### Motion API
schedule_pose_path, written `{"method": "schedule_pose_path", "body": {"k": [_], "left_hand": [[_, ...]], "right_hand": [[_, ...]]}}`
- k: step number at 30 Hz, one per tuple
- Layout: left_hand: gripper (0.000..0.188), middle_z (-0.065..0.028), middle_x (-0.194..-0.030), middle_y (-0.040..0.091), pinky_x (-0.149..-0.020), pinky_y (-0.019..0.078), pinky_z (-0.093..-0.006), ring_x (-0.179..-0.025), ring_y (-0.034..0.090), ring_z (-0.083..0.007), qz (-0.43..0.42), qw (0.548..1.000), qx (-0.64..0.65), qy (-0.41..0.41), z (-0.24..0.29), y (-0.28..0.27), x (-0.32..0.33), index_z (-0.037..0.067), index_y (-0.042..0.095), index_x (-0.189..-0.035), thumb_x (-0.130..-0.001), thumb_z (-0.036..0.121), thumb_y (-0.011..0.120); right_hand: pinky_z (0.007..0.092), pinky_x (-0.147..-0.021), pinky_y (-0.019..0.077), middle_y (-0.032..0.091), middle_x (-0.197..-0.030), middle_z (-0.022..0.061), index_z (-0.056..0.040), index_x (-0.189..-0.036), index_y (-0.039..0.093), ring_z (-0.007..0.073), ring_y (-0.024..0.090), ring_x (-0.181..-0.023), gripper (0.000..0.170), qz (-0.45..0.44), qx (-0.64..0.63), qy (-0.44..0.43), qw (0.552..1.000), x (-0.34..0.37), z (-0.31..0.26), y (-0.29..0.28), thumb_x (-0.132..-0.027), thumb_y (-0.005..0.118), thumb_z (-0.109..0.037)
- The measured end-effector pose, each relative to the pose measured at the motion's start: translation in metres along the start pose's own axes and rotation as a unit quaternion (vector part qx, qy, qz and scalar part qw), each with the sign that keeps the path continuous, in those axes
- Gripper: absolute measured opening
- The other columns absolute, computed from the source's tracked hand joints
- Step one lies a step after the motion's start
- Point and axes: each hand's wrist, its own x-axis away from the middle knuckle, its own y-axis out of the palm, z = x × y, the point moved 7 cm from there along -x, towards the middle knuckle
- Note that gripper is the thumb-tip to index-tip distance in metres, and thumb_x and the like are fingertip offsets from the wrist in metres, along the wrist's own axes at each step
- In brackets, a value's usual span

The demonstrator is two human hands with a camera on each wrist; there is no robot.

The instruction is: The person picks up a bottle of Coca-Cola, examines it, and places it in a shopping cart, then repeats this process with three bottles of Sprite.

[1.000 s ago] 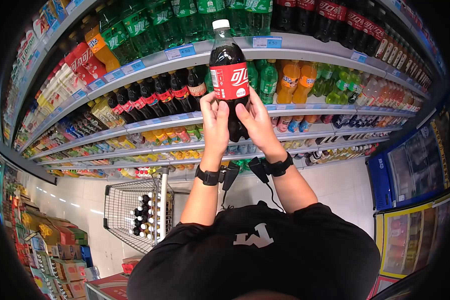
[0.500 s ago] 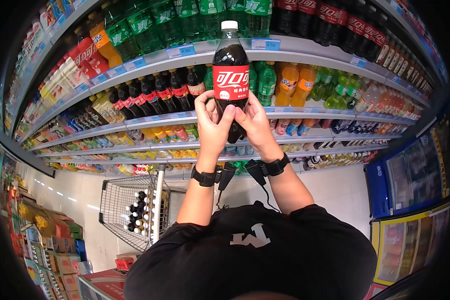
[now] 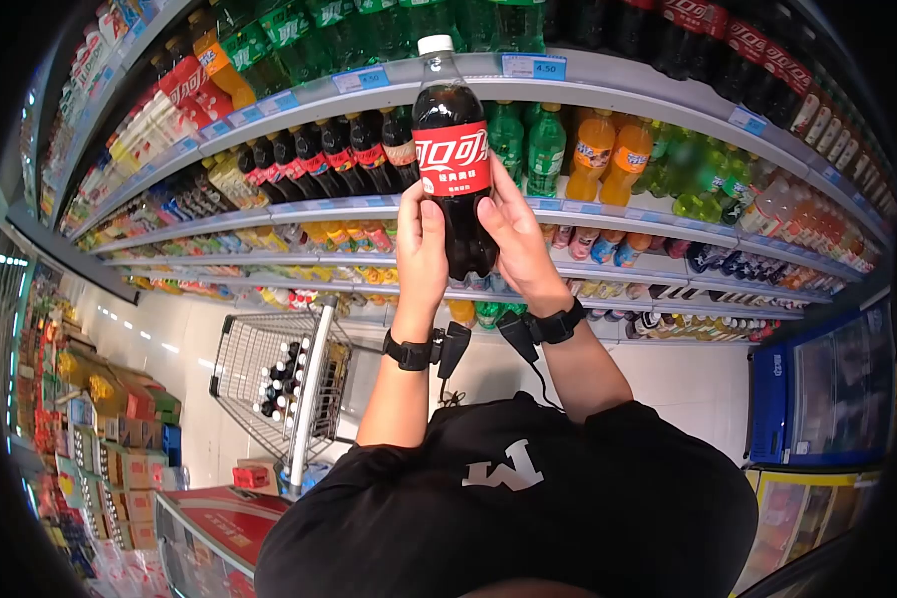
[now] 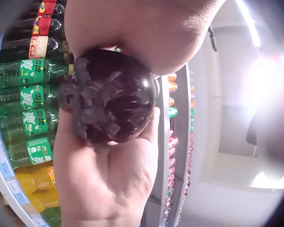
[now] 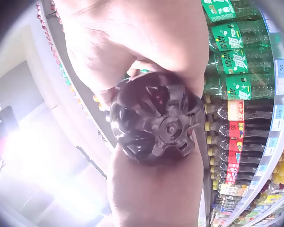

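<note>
Between both hands a large cola bottle (image 3: 451,159) stands roughly upright, with a white cap, a red label with white lettering and dark liquid. My left hand (image 3: 422,244) grips its lower left side, thumb on the near face. On the lower right side, my right hand (image 3: 518,239) holds it the same way, fingers reaching behind. The label's front faces me, its round white badge at the left edge. From below, the ribbed dark bottle base (image 4: 109,101) shows in the left wrist view, framed by both hands. The right wrist view also shows the base (image 5: 156,123).
Shelves of drinks curve ahead, with green soda bottles (image 3: 546,149), orange soda bottles (image 3: 593,154), small cola bottles (image 3: 334,154) and price tags (image 3: 534,67). A wire shopping cart (image 3: 239,364) holding several bottles stands lower left. A blue-framed cooler (image 3: 767,384) is at the right.
The bottle has been turned leftward in the hands: the label's badge has moved from its right side to its left edge. The thumbs came close together, then spread apart again.
</note>
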Motion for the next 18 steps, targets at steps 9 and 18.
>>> {"method": "schedule_pose_path", "body": {"k": [9,18], "left_hand": [[0.058,-0.0161,-0.131,0.053,-0.103,0.0378,-0.0322,-0.121,0.051,-0.0195,0.027,0.999,-0.012,0.018,0.006,-0.016,0.027,-0.001,0.031,-0.136,-0.098,0.033,0.059],[0.046,-0.0085,-0.114,0.058,-0.094,0.0420,-0.0293,-0.106,0.054,-0.0144,0.156,0.983,-0.094,0.034,0.019,-0.077,0.046,0.001,0.044,-0.128,-0.100,0.036,0.054]], "right_hand": [[0.0336,-0.115,0.0227,0.021,-0.157,0.0124,-0.0029,-0.154,0.002,0.0185,0.026,-0.141,0.089,-0.095,-0.008,0.005,0.995,0.002,0.021,0.023,-0.093,0.065,-0.016],[0.0309,-0.116,0.0183,0.022,-0.157,0.0119,-0.0013,-0.154,0.010,0.0164,0.023,-0.143,0.066,-0.121,-0.028,0.052,0.991,0.001,0.053,0.063,-0.104,0.045,-0.026]]}}
